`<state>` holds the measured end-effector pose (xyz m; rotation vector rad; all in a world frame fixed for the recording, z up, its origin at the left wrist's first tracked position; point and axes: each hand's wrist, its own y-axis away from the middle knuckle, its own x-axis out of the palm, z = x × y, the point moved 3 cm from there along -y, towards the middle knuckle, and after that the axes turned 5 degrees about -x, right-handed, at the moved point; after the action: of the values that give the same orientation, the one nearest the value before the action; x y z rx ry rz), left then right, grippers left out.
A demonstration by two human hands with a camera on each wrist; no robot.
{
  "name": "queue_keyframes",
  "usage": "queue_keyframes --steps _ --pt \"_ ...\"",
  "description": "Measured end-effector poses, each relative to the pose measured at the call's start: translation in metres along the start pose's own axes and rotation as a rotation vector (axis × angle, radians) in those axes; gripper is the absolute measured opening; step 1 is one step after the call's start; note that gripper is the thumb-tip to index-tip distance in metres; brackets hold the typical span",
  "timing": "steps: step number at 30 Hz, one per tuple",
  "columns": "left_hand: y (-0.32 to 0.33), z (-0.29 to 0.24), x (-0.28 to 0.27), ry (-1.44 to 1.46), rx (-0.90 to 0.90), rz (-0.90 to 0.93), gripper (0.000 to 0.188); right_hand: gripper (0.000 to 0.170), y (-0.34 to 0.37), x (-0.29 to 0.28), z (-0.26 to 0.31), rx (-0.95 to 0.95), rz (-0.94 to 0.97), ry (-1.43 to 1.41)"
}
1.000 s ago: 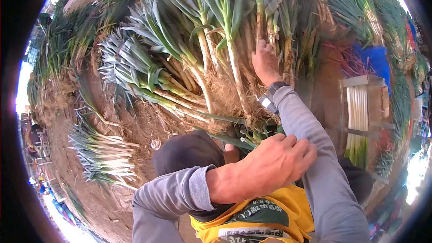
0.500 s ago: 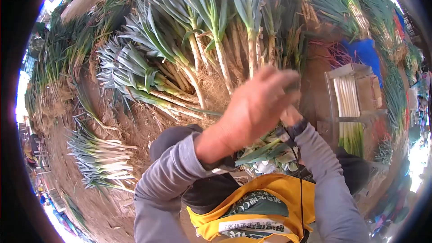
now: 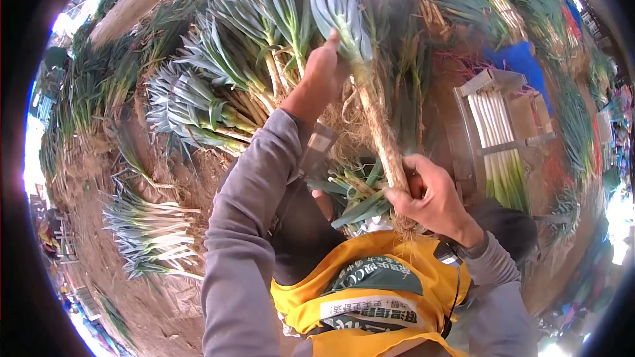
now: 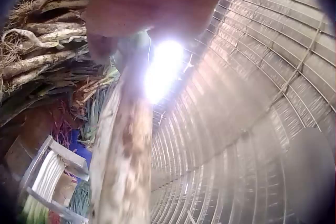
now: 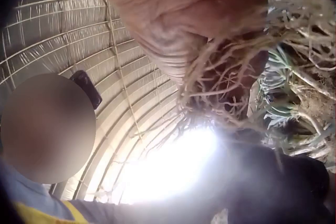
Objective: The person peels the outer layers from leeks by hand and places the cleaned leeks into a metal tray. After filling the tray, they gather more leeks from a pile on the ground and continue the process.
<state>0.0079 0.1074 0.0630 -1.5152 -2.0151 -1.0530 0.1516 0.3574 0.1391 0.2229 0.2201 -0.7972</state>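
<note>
A long green onion (image 3: 377, 116) with blue-green leaves and a soil-stained stalk lies slantwise between my two hands. My left hand (image 3: 321, 76) holds its upper end, just where the leaves begin. In the left wrist view the stalk (image 4: 126, 155) runs down from beneath that hand (image 4: 152, 3). Near the root end, my right hand (image 3: 436, 198) grips the lower stalk between thumb and fingers. Thin, tangled roots (image 5: 220, 87) hang below this hand in the right wrist view. Behind the onion, more unpeeled green onions (image 3: 251, 59) lie in a heap with their roots towards me.
Cleaned white-stemmed onions (image 3: 155, 231) lie in a row on the soil at the left. On the right stands an open frame-like box (image 3: 473, 82) holding white stalks. Beyond it are a blue sheet (image 3: 522, 66) and pink strings (image 3: 463, 66). Leaf scraps (image 3: 364, 208) lie before my lap.
My right hand has drawn back from the heap towards my lap with a green onion. My left hand has swung away from the right arm and up to that onion's leafy end.
</note>
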Motion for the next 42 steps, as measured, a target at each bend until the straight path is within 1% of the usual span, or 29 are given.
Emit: queue_keyframes --steps 1,3,4,6,7,9,12,13,15,17,19,20,22,23,25,26,27,29,30,31,33,34,36,37,38,39,40,41,42 --pt "-0.001 0.0 0.003 0.076 0.042 0.038 0.039 0.038 0.006 -0.002 -0.012 0.004 -0.011 -0.003" --pt "-0.005 0.001 0.009 0.145 0.042 0.123 0.036 0.04 0.018 -0.006 -0.029 -0.396 -0.099 0.384" --pt "0.004 -0.001 0.018 0.144 0.035 0.125 0.036 0.055 0.023 -0.009 -0.039 -0.358 -0.09 0.488" --pt "0.018 -0.008 0.035 0.0 0.1 0.199 0.043 0.055 0.031 -0.012 -0.049 -0.331 -0.091 0.543" --pt "0.019 -0.009 0.037 0.0 0.091 0.198 0.043 0.055 0.034 -0.011 -0.055 -0.305 -0.086 0.596" --pt "0.021 -0.016 0.041 0.002 0.188 0.287 0.037 0.052 0.029 -0.003 -0.071 -0.332 -0.106 0.638" --pt "0.039 -0.025 0.048 -0.024 0.242 0.246 0.036 0.048 0.003 0.001 -0.109 -0.379 -0.114 0.71" --pt "0.042 -0.027 0.045 -0.052 0.279 0.225 0.034 0.045 -0.012 0.002 -0.108 -0.395 -0.1 0.732" --pt "0.046 -0.03 0.038 -0.082 0.3 0.223 0.034 0.046 -0.042 -0.005 -0.091 -0.352 -0.229 0.515" --pt "0.05 -0.034 0.038 -0.168 0.342 0.268 0.044 0.049 -0.082 -0.017 -0.072 -0.337 -0.352 0.34" --pt "0.053 -0.035 0.04 -0.156 0.358 0.291 0.045 0.044 -0.121 -0.019 -0.043 -0.428 -0.401 0.055" --pt "0.052 -0.037 0.039 -0.172 0.366 0.312 0.046 0.044 -0.133 -0.021 -0.034 -0.426 -0.397 0.054" --pt "0.052 -0.044 0.037 -0.187 0.393 0.328 0.048 0.036 -0.153 -0.014 -0.019 -0.431 -0.243 -0.138" --pt "0.052 -0.048 0.034 -0.187 0.399 0.315 0.048 0.036 -0.152 -0.009 -0.014 -0.431 -0.23 -0.143" --pt "0.05 -0.056 0.028 -0.286 0.453 0.274 0.047 0.023 -0.144 -0.005 -0.013 -0.333 -0.316 -0.235" --pt "0.05 -0.057 0.026 -0.268 0.468 0.352 0.046 0.021 -0.141 -0.005 -0.022 -0.346 -0.34 -0.272" --pt "0.052 -0.061 0.023 -0.268 0.468 0.339 0.046 0.021 -0.132 -0.006 -0.026 -0.34 -0.33 -0.276" --pt "0.055 -0.067 0.019 -0.265 0.448 0.29 0.046 0.029 -0.107 -0.009 -0.033 -0.281 -0.211 -0.121" --pt "0.053 -0.068 0.015 -0.152 0.376 0.364 0.03 0.029 -0.098 -0.006 -0.045 -0.219 -0.132 -0.122" --pt "0.056 -0.07 0.017 -0.154 0.377 0.361 0.03 0.029 -0.088 -0.006 -0.055 -0.22 -0.13 -0.125" --pt "0.063 -0.079 0.02 -0.141 0.42 0.311 0.029 0.029 -0.071 0.0 -0.083 -0.122 -0.076 -0.05" --pt "0.065 -0.082 0.021 -0.149 0.438 0.301 0.03 0.029 -0.062 0.003 -0.098 -0.124 -0.073 -0.054" --pt "0.065 -0.085 0.019 -0.14 0.451 0.279 0.03 0.025 -0.046 0.009 -0.143 0.078 -0.013 0.058" --pt "0.064 -0.087 0.018 -0.128 0.463 0.257 0.03 0.026 -0.04 0.011 -0.174 -0.04 -0.003 0.31" --pt "0.062 -0.088 0.016 -0.145 0.474 0.222 0.035 0.026 -0.032 0.015 -0.212 -0.159 0.005 0.562" --pt "0.059 -0.088 0.013 -0.149 0.473 0.226 0.035 0.028 -0.017 0.02 -0.258 0.011 0.064 0.594" --pt "0.056 -0.088 0.008 -0.203 0.472 0.199 0.04 0.029 -0.002 0.024 -0.288 0.18 0.123 0.623" --pt "0.053 -0.087 0.003 -0.257 0.472 0.17 0.045 0.029 0.004 0.027 -0.285 0.175 0.12 0.623" --pt "0.053 -0.078 0.011 -0.284 0.548 0.224 0.044 0.029 0.008 0.029 -0.286 0.278 0.159 0.674"
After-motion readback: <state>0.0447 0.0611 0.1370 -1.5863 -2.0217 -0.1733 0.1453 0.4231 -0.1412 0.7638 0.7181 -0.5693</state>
